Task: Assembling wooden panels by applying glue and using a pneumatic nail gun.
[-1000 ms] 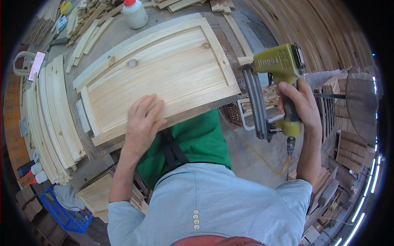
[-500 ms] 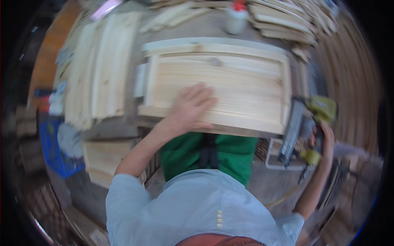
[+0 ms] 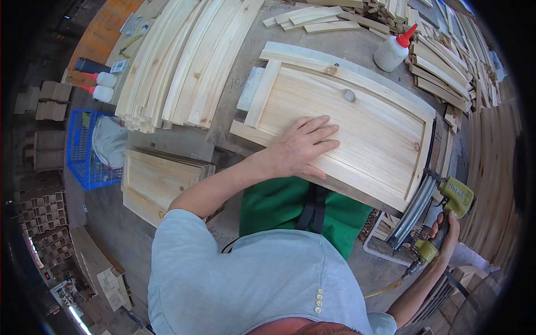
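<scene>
A framed pale wood panel (image 3: 368,131) lies on the workbench in front of me, with a dark round knot near its far side. My left hand (image 3: 306,142) rests flat on the panel near its front edge, fingers stretched out. On the right, my right hand (image 3: 446,231) is wrapped round the handle of a green air nail gun (image 3: 459,196). The gun's nose is close to the panel's right end; I cannot tell whether they touch. Its long grey magazine (image 3: 412,213) slants down toward me, and a yellow hose (image 3: 385,288) trails from its base.
Long boards (image 3: 190,61) are stacked at the left. A white glue bottle (image 3: 392,51) with a red tip stands behind the panel, near piles of wood strips (image 3: 444,67). Several finished-looking panels (image 3: 153,178) and a blue crate (image 3: 78,148) are at the lower left.
The view has turned, so the bench appears tilted and sharper. My left hand still lies on the panel, and my right hand still grips the nail gun at its right end.
</scene>
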Available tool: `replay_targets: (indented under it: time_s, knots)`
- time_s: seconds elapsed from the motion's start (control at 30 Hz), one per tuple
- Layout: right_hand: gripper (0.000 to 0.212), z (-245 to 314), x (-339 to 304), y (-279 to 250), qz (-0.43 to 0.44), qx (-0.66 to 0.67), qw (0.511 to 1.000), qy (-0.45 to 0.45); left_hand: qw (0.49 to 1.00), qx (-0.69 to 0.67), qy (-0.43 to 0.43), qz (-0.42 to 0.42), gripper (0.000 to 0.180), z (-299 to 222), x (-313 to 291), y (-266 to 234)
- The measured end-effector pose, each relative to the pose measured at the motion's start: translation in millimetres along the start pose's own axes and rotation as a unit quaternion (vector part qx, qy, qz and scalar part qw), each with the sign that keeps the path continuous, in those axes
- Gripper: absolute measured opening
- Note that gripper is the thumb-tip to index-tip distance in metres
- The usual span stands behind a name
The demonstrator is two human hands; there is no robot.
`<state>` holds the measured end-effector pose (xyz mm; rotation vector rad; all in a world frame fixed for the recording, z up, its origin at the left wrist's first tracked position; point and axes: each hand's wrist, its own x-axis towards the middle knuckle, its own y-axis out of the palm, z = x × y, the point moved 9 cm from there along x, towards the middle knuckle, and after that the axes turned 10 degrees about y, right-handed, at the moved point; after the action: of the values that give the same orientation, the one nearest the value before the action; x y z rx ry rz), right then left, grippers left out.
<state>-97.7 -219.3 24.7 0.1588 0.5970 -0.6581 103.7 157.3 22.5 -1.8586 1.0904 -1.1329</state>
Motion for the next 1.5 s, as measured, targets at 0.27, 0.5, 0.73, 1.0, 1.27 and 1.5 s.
replay_targets:
  time_s: [0.27, 0.5, 0.73, 1.0, 1.27, 1.5]
  knots:
    - [0.030, 0.9, -2.9, 3.7, -0.007, 0.018, 1.000, -0.004, 0.996, 0.077, -0.037, 0.023, 0.079, 20.8, -40.0, -37.1]
    - [0.028, 9.7, -7.9, 6.6, -0.028, -0.045, 0.999, -0.009, 0.985, 0.124, -0.085, 0.080, 0.078, 66.1, -94.8, -71.8]
    - [0.025, 69.4, -44.8, 85.5, -0.052, -0.164, 0.978, -0.116, 0.991, 0.099, -0.081, 0.035, 0.073, 73.0, -99.1, -75.2]
    - [0.025, 117.8, -38.7, 298.2, 0.153, -0.353, 0.913, -0.136, 0.993, 0.088, -0.079, -0.008, 0.072, 75.3, -103.1, -79.5]
    - [0.034, 118.4, -22.5, 444.3, 0.287, -0.398, 0.849, -0.198, 0.994, 0.042, -0.093, -0.030, 0.069, 78.5, -105.8, -78.2]
    - [0.032, 110.6, -7.2, 467.8, 0.270, -0.431, 0.838, -0.200, 0.994, 0.027, -0.102, -0.041, 0.068, 80.8, -109.4, -75.9]
